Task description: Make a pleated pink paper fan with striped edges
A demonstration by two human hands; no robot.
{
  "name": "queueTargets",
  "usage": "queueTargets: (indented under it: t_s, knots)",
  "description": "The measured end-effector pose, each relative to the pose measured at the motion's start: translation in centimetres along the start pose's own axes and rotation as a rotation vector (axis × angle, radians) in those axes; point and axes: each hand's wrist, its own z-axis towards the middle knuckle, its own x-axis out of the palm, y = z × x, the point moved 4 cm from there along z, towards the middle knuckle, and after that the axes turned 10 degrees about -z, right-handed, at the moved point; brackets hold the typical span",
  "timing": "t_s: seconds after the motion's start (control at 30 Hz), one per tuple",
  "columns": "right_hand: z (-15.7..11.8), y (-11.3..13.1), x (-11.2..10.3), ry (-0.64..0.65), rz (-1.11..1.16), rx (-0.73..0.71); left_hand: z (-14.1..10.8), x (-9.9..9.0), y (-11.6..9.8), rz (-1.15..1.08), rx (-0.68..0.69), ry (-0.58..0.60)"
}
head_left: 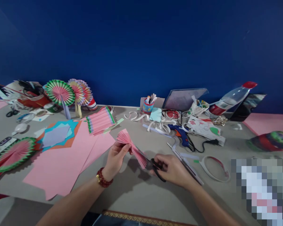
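Note:
My left hand (pixel 118 154) pinches a pleated strip of pink paper (pixel 125 137) near its middle, and the folds fan out at both ends. My right hand (pixel 171 169) is closed round the black handles of a pair of scissors (pixel 157 169). The scissor blades lie along the lower part of the pleated paper; whether they are cutting into it I cannot tell. Left of my hands, large pink paper sheets (pixel 58 169) lie on the grey table (pixel 136 197). Behind them rests another pleated pink sheet (pixel 100 120) with green and blue edges.
Finished paper fans (pixel 60 92) stand at the back left, and another fan (pixel 16 154) lies in front. A blue glue gun (pixel 182 136), a utility knife (pixel 185 163) and a tape roll (pixel 215 169) lie right. Behind are a pen cup (pixel 148 105) and a bottle (pixel 231 97).

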Motion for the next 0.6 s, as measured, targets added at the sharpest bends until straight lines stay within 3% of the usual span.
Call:
queueTargets:
  t_s: [0.17,0.43,0.6]
  knots:
    - [0.0,0.0,0.2,0.001,0.037,-0.004,-0.4,0.4,0.4,0.042,-0.056,0.099]
    - [0.2,-0.5,0.6,0.047,0.115,0.001,-0.6,0.7,0.6,-0.054,-0.13,0.058]
    - [0.2,0.2,0.4,0.12,0.167,-0.09,-0.5,1.1,0.4,-0.116,-0.192,0.05]
